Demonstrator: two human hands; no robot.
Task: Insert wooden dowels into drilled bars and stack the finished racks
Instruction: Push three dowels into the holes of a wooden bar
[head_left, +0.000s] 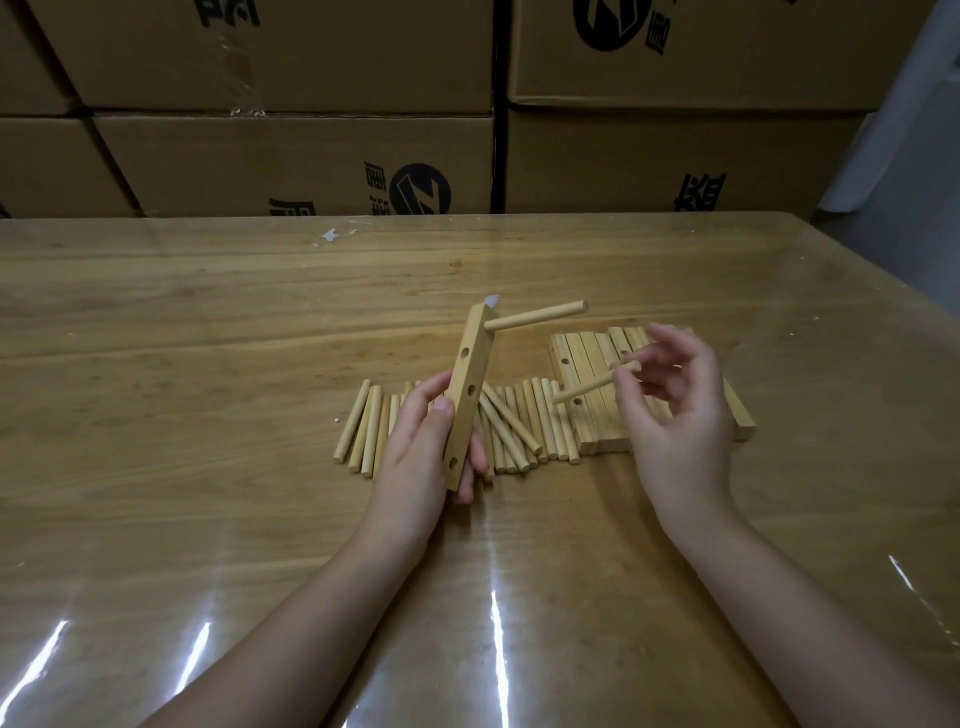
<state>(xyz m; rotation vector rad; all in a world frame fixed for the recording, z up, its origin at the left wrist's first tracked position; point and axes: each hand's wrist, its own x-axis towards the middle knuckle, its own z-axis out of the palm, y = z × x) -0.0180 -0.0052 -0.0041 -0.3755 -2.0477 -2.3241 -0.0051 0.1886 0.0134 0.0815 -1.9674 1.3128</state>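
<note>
The left hand (415, 447) grips the bar (470, 395) low, keeping the empty holes above its thumb free; one dowel (537, 315) fills the top hole. The right hand (675, 415) pinches a second dowel (592, 384), tip aimed at the bar.

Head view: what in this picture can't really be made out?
All in the head view.
The dowels on the table: middle ones hidden behind the left hand and its bar, so no count.
The flat bars: right part hidden by the right hand and its dowel.
The box print: cut off by the table edge.
</note>
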